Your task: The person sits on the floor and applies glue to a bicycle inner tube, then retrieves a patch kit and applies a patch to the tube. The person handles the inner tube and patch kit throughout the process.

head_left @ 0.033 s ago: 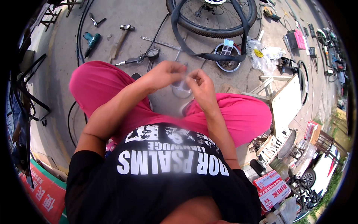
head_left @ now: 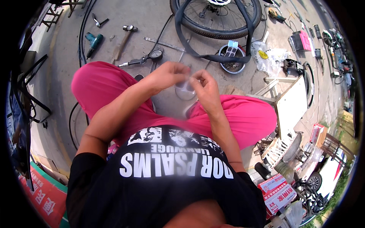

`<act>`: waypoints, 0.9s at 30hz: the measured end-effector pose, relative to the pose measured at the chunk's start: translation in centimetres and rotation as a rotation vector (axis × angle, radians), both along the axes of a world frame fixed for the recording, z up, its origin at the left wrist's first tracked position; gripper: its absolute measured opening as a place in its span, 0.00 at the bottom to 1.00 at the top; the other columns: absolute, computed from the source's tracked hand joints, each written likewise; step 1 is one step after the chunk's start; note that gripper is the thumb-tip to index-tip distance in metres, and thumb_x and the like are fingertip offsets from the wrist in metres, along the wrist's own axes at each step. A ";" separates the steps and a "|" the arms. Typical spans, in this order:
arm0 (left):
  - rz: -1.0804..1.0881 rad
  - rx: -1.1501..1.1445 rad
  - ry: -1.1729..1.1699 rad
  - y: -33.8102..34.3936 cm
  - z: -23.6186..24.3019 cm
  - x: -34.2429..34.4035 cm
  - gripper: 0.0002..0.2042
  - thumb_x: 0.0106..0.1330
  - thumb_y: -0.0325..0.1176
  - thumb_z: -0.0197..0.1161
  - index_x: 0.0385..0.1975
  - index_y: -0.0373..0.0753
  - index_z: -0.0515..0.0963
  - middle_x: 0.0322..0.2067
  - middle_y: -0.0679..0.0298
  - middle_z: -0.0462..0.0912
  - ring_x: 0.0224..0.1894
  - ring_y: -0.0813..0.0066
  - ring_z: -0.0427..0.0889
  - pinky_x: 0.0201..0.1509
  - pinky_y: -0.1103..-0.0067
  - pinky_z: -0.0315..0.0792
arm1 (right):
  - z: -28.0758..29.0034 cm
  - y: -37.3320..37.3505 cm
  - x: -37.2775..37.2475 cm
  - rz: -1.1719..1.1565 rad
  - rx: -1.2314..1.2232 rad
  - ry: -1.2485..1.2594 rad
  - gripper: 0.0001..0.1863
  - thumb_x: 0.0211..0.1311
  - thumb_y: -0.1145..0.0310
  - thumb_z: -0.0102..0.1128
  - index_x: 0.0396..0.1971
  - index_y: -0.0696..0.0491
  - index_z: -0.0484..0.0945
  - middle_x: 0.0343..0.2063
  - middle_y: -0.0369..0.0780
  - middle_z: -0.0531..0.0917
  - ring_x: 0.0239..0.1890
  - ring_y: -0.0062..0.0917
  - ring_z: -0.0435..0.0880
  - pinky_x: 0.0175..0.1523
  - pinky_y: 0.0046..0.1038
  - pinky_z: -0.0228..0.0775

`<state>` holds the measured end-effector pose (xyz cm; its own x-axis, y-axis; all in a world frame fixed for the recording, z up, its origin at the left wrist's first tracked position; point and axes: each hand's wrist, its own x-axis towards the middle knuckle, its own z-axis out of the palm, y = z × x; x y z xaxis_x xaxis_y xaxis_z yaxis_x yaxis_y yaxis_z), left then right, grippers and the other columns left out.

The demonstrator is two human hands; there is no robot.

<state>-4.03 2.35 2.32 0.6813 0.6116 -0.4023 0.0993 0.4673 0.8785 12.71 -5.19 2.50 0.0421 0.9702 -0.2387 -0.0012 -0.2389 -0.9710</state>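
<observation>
In front of my lap, my left hand and my right hand are held close together, fingers curled and fingertips pinched. A blur lies over the fingertips, so I cannot make out what they hold, if anything. Just beyond, a black inner tube is draped over a bicycle wheel and crosses a metal bowl. Inside the bowl stands a small blue box. Left of the tube, a tyre inflator with a round gauge lies on the ground, with a long metal bar behind it.
To the left lie a hammer, a teal power drill and a black hose. On the right are a clear plastic bag, a white-topped stool and a pink-and-black box. Red-and-white cartons sit at lower right.
</observation>
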 end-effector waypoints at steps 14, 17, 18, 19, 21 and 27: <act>0.046 0.132 0.071 -0.2 -0.8 -1.0 0.05 0.63 0.28 0.60 0.33 0.33 0.77 0.25 0.68 0.78 0.27 0.83 0.75 0.32 0.84 0.69 | 0.0 0.0 -0.7 0.019 -0.056 0.113 0.12 0.61 0.67 0.59 0.39 0.60 0.75 0.30 0.37 0.80 0.31 0.17 0.77 0.38 0.20 0.69; 0.104 0.053 0.015 -0.2 -0.7 -1.0 0.05 0.63 0.28 0.60 0.33 0.33 0.77 0.26 0.68 0.78 0.27 0.83 0.74 0.32 0.84 0.69 | 0.5 0.4 -0.9 -0.020 -0.077 0.166 0.07 0.62 0.71 0.58 0.36 0.58 0.74 0.28 0.34 0.79 0.31 0.13 0.75 0.38 0.15 0.66; 0.122 0.046 0.008 -0.2 -0.7 -0.9 0.05 0.63 0.29 0.60 0.33 0.33 0.77 0.25 0.69 0.78 0.27 0.83 0.74 0.32 0.84 0.69 | 0.6 0.5 -0.9 -0.031 -0.095 0.160 0.06 0.62 0.71 0.58 0.36 0.57 0.74 0.28 0.33 0.79 0.31 0.13 0.75 0.38 0.15 0.66; 0.141 0.040 0.001 -0.2 -0.7 -0.8 0.05 0.63 0.29 0.60 0.33 0.34 0.77 0.25 0.69 0.78 0.27 0.83 0.74 0.32 0.84 0.69 | 0.5 0.7 -0.9 -0.042 -0.112 0.153 0.06 0.63 0.71 0.57 0.35 0.57 0.74 0.27 0.33 0.79 0.31 0.13 0.75 0.38 0.15 0.66; 0.206 0.011 0.001 0.3 -0.5 -1.1 0.05 0.64 0.30 0.60 0.33 0.35 0.77 0.25 0.70 0.77 0.27 0.83 0.74 0.32 0.85 0.69 | 0.2 1.0 -0.7 -0.143 -0.063 0.156 0.05 0.64 0.72 0.55 0.35 0.57 0.74 0.28 0.34 0.79 0.30 0.15 0.76 0.38 0.16 0.68; 0.379 -0.091 -0.123 1.5 0.7 -1.3 0.07 0.63 0.33 0.62 0.33 0.36 0.78 0.24 0.71 0.77 0.25 0.84 0.74 0.29 0.84 0.67 | 2.7 2.6 1.7 -0.259 -0.033 0.481 0.04 0.65 0.71 0.53 0.35 0.56 0.72 0.31 0.39 0.79 0.29 0.22 0.80 0.38 0.29 0.78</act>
